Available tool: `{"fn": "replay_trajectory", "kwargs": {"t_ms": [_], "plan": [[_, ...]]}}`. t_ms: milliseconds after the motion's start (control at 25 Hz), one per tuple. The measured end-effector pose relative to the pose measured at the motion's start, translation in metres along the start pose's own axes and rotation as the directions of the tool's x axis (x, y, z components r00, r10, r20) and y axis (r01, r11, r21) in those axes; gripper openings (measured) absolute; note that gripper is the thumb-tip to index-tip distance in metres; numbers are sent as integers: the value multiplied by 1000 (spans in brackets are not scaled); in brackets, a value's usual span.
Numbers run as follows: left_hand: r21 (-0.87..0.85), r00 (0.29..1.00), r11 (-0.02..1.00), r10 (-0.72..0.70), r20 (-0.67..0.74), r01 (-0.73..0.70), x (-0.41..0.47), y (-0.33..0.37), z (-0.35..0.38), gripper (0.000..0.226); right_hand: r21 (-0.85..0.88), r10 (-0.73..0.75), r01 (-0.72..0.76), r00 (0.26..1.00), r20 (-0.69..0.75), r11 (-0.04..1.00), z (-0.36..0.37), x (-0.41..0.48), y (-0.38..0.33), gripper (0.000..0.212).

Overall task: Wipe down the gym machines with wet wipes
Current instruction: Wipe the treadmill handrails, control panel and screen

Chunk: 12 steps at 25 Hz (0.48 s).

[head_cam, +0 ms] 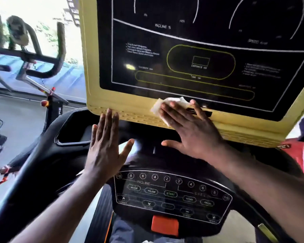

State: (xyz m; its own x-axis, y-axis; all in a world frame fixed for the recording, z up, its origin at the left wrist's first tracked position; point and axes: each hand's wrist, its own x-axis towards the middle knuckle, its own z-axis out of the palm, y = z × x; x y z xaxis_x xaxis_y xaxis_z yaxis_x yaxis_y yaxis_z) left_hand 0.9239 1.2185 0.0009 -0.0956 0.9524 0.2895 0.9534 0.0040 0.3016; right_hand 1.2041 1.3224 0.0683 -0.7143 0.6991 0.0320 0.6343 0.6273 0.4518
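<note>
Fingers of the right hand [188,132] lie straight and spread over a crumpled white wet wipe [163,104], pressing it flat against the bottom edge of the treadmill's yellow-framed black display console [112,98]. The wipe shows beyond the fingertips. The left hand [104,149] is open, fingertips touching the frame near its bottom-left corner, holding nothing.

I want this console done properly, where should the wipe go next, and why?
Probably slide the right hand, pressing the white wet wipe, leftward along the bottom edge of the yellow plastic frame toward the left hand. The wipe sits mid-edge where frame meets the black display panel; that strip lies beside it.
</note>
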Motion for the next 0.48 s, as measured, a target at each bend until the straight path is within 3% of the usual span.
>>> {"fn": "replay_trajectory", "kwargs": {"t_ms": [120, 280, 480], "plan": [[-6, 1000, 1000, -3, -28, 3, 5, -29, -5, 94, -11, -38, 38, 999, 16, 999, -18, 45, -25, 93], [-77, 997, 994, -75, -35, 72, 12, -80, -12, 93, -27, 37, -36, 999, 27, 999, -13, 9, -17, 93], [-44, 1000, 999, 26, 5, -26, 10, -126, -4, 96, 8, 12, -11, 1000, -21, 1000, -41, 104, -96, 91]]}}
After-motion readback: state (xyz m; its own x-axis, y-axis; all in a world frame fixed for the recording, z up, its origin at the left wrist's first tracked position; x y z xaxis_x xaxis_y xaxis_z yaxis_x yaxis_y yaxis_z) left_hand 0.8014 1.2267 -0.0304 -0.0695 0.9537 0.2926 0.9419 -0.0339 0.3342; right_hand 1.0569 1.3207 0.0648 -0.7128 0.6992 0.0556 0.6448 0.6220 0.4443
